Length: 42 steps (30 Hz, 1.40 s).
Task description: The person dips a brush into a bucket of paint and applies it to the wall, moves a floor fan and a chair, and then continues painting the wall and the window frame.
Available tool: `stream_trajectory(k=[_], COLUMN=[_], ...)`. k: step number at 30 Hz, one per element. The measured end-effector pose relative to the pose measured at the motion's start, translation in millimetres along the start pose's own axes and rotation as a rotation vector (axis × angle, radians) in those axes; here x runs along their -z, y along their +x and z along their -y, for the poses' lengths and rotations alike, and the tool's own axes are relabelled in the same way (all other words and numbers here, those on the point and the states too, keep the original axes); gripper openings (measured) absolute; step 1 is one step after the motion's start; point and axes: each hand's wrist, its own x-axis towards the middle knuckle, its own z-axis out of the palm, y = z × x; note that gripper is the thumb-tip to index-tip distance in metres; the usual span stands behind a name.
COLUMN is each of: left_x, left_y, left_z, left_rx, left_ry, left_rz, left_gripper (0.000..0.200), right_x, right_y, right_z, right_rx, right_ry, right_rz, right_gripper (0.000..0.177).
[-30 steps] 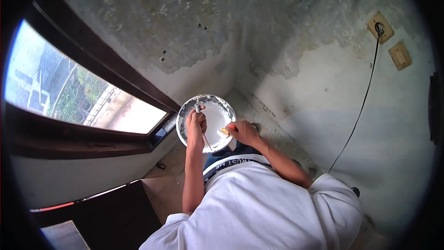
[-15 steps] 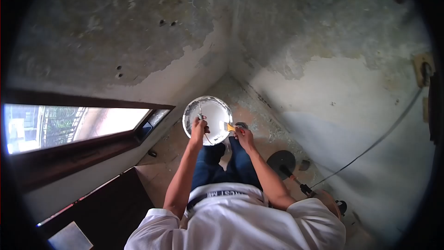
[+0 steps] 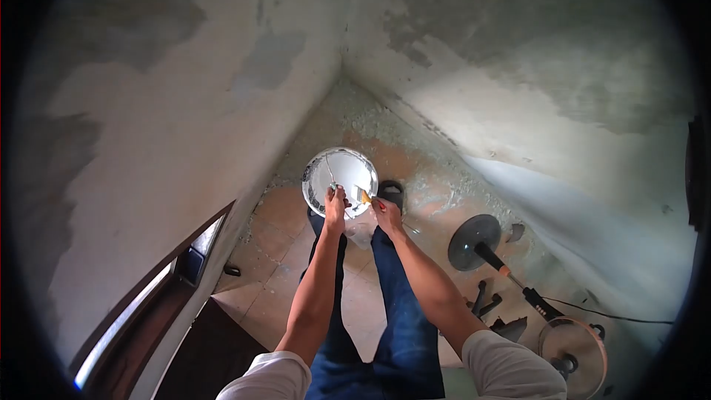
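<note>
My left hand (image 3: 336, 207) is closed around the wire handle (image 3: 330, 168) of a round white bucket (image 3: 310, 187), which hangs in front of my legs. White paint shows inside, and the rim is smeared. In my right hand (image 3: 387, 215) is a paintbrush (image 3: 365, 197) with a yellow and red handle, gripped at the bucket's right side. Its bristles point left and overlap the bucket's inside in this view.
A pedestal fan (image 3: 572, 355) lies on the floor at right, its round black base (image 3: 474, 243) toward the corner. Patchy walls (image 3: 185, 104) meet ahead. A window frame (image 3: 148, 318) and dark furniture (image 3: 211, 352) stand at lower left.
My view has tilted down, showing more of the floor, my legs and the fan. Both hands keep their hold, and the brush stays at the bucket's right side.
</note>
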Motion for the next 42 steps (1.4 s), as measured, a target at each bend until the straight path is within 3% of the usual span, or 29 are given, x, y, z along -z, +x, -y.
stream_trajectory(k=[3,4,6,10,13,15,17,18,20,21,24,26,28,30,31,34,37,42], left_x=[17,19,31,76,168,195,207,209,205,192,181,166,152,131,123,102,74,43], left_y=[17,13,9,32,99,113,118,120,118,104,72,41,4,-53,-77,-147,-244,-416], left_z=[9,13,20,20,89,102,111,116,106,92,66,52,41,3,-13,-57,-140,-309], left_rx=[-0.043,-0.145,-0.191,-0.315,-0.439,-0.439,-0.38,-0.372,-0.318,-0.455,-0.45,-0.427,-0.602,-0.409,-0.414,-0.493,-0.581,-1.045], left_ry=[-0.036,0.043,0.03,0.073,0.511,0.65,0.844,0.844,0.531,0.392,0.51,0.437,0.563,0.696,0.7,0.637,0.585,0.748], left_rz=[0.089,0.141,0.148,-0.165,-0.457,-0.545,-0.78,-0.779,-0.677,-0.598,-0.428,-0.315,-0.085,0.076,0.114,0.072,0.025,-0.093], left_gripper=[0.026,0.03,0.03,0.023,0.023,0.026,0.026,0.026,0.026,0.021,0.019,0.018,0.019,0.02,0.022,0.02,0.017,0.023], right_x=[-37,-48,-52,-64,-64,-59,-56,-56,-55,-53,-51,-41,-28,-9,0,22,60,129], right_y=[34,43,51,65,72,79,85,87,89,90,89,76,56,29,18,-19,-71,-142], right_z=[-19,-27,-23,-18,-20,-20,-31,-35,-35,-40,-57,-41,-16,22,30,63,165,351], right_rx=[-0.055,-0.089,-0.09,-0.114,-0.147,-0.16,-0.162,-0.168,-0.097,-0.105,-0.152,-0.216,-0.277,-0.419,-0.445,-0.43,-0.233,0.059], right_ry=[0.11,0.153,0.127,0.132,0.214,0.197,0.197,0.192,0.271,0.268,0.461,0.587,0.716,0.911,1.033,1.171,1.365,1.299], right_rz=[-0.006,-0.031,-0.016,-0.049,-0.153,-0.155,-0.16,-0.159,-0.194,-0.203,-0.299,-0.367,-0.433,-0.477,-0.43,-0.299,-0.133,-0.07], right_gripper=[0.032,0.033,0.033,0.029,0.034,0.036,0.042,0.042,0.044,0.045,0.048,0.05,0.053,0.054,0.053,0.052,0.043,0.034])
